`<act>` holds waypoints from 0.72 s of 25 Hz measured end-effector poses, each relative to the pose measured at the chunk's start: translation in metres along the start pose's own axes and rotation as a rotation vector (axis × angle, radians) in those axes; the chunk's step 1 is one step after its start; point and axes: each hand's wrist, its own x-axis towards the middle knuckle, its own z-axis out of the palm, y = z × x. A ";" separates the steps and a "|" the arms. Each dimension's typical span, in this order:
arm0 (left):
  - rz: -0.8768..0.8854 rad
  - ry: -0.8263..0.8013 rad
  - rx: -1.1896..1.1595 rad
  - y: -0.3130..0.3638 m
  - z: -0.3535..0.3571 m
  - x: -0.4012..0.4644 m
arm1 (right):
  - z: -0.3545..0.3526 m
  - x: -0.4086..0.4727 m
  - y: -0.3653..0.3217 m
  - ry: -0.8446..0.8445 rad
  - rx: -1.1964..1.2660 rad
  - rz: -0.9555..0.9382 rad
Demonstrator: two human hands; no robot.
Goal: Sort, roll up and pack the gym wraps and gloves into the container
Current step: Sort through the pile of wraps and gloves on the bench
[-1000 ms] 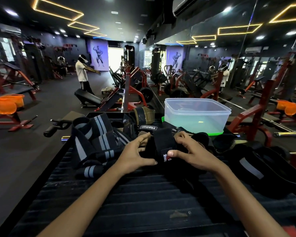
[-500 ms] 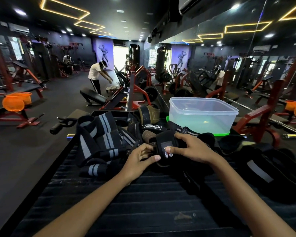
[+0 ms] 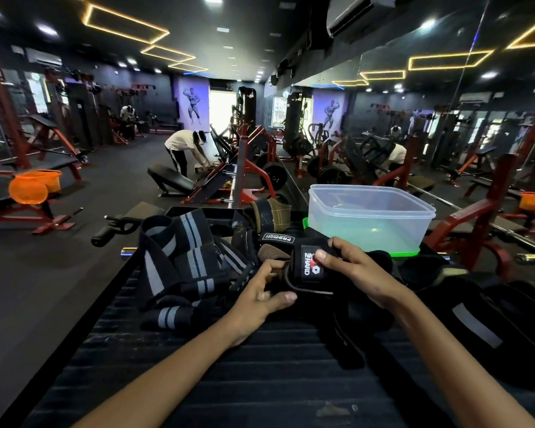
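Raised since: two hands (image 3: 309,282), one wrap (image 3: 310,267)

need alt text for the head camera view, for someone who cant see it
Two bare hands roll a black wrist wrap: the right hand pinches its top, the left hand curls round its loose end. Behind it stands an empty clear plastic container, and grey-striped wraps lie in a heap to the left.

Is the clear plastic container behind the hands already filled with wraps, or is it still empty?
Empty. Through the clear walls of the container only its pale bottom shows, with no lid on top; the striped wraps lie outside it.
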 end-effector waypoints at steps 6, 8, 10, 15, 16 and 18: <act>0.033 0.029 -0.168 0.020 -0.006 0.004 | 0.005 -0.005 -0.004 0.003 -0.020 -0.113; 0.042 0.027 -0.158 0.024 -0.008 0.002 | 0.008 -0.004 -0.005 0.056 -0.180 -0.133; 0.031 0.034 -0.145 0.030 -0.011 -0.003 | 0.014 -0.005 -0.011 0.092 -0.269 -0.159; 0.016 0.064 -0.023 0.054 -0.025 -0.032 | 0.040 -0.010 -0.017 0.054 -0.173 -0.166; 0.029 0.069 0.054 0.061 -0.032 -0.042 | 0.050 -0.010 -0.018 0.076 -0.182 -0.182; 0.073 0.092 0.231 0.073 -0.049 -0.067 | 0.074 -0.009 -0.022 0.045 -0.165 -0.213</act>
